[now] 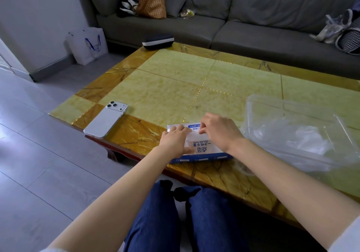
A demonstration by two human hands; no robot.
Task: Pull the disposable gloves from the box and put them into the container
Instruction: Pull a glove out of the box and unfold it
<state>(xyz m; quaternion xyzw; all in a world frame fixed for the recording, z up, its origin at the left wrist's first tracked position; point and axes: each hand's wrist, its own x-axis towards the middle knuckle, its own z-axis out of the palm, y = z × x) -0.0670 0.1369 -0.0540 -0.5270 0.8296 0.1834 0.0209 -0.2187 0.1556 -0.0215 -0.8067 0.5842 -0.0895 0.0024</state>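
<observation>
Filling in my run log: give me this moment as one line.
left hand presses box | right hand pinches glove at box opening | container right of box, crumpled clear plastic inside | phone left of box

On the yellow-green, amber-bordered veined table (175, 88), the box (204, 147) is white and blue, the phone (106, 119) silver-white, the container (282, 111) clear.
</observation>
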